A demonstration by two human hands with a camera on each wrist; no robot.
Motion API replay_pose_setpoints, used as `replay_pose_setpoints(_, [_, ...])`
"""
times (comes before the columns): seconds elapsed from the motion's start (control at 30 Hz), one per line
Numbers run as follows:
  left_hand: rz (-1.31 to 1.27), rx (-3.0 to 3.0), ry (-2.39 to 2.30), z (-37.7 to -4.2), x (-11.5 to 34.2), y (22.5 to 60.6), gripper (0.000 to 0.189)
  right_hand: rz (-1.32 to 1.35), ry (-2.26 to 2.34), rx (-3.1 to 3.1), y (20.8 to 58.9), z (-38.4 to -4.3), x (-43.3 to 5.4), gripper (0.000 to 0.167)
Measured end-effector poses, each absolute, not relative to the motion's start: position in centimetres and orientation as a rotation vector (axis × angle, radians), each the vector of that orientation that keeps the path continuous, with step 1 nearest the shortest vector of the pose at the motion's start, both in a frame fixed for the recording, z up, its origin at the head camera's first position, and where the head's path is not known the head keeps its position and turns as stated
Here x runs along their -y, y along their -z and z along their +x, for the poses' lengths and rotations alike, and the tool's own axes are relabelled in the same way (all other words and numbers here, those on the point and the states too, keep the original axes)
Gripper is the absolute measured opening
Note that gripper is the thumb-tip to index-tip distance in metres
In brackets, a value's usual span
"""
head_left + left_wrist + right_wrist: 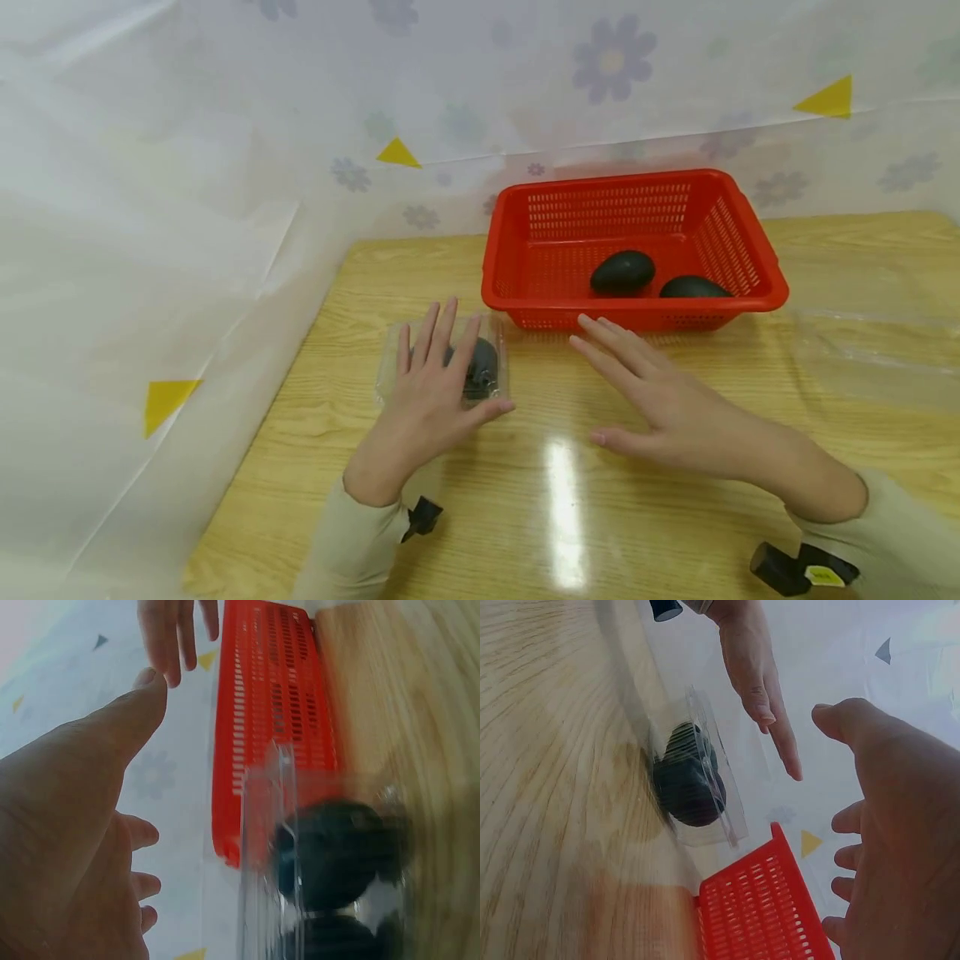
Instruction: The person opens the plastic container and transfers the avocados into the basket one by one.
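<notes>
My left hand (427, 408) hovers over a clear plastic clamshell box (390, 358), fingers straight and spread, holding nothing. Dark avocados (482, 367) lie inside the box, partly covered by that hand in the head view; the left wrist view shows the box (259, 825) with its lid down over them. My right hand (667, 408) is held out in front of the red basket (555, 306), palm toward the left, fingers extended and nothing in it. Its fingertips overlap the basket's front wall in the head view. Two dark avocados, one in the middle (622, 272) and one at the right (693, 287), lie in the basket.
More clear plastic packaging (870, 350) lies on the wooden table (510, 517) to the right. Behind the basket and along the left, white flowered sheeting (465, 100) with yellow triangles (168, 404) borders the table.
</notes>
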State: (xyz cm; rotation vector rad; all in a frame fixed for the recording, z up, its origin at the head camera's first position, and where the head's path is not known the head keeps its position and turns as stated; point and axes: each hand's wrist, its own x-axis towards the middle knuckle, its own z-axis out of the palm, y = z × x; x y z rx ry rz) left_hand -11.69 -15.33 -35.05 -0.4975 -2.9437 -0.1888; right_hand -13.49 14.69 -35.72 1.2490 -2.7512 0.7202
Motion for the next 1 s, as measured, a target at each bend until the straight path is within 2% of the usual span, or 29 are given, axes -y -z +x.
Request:
replay_pose_setpoints(0.23, [-0.419, 2.949, 0.177, -11.1, 17.4, 35.8, 0.109, 1.326, -0.756, 2.754, 36.8, -14.0, -12.2, 0.091])
replay_pose_setpoints(0.5, [-0.506, 2.844, 0.128, -10.6, 18.3, 36.5, 0.104, 1.378, -0.872, 2.764, 38.1, -14.8, -9.2, 0.087])
replay_pose_setpoints(0.57, [-0.559, 2.761, 0.111, -10.5, 18.5, 36.7, 0.095, 1.369, -0.923, 2.775, 38.4, -14.9, -8.5, 0.085])
replay_pose_setpoints(0.67, [-0.641, 2.644, 0.115, -10.5, 18.6, 37.0, 0.07, 1.303, -1.02, 2.795, 38.7, -15.1, -7.4, 0.08])
replay_pose_setpoints(0.83, [-0.758, 2.487, 0.153, -10.7, 18.8, 37.4, 0.026, 1.127, -1.374, 2.781, 39.6, -15.7, -5.7, 0.056])
replay_pose_setpoints(1.0, [-0.841, 2.383, 0.172, -10.9, 18.8, 37.9, 0.016, 0.968, -1.835, 2.703, 40.5, -16.2, -4.8, 0.038])
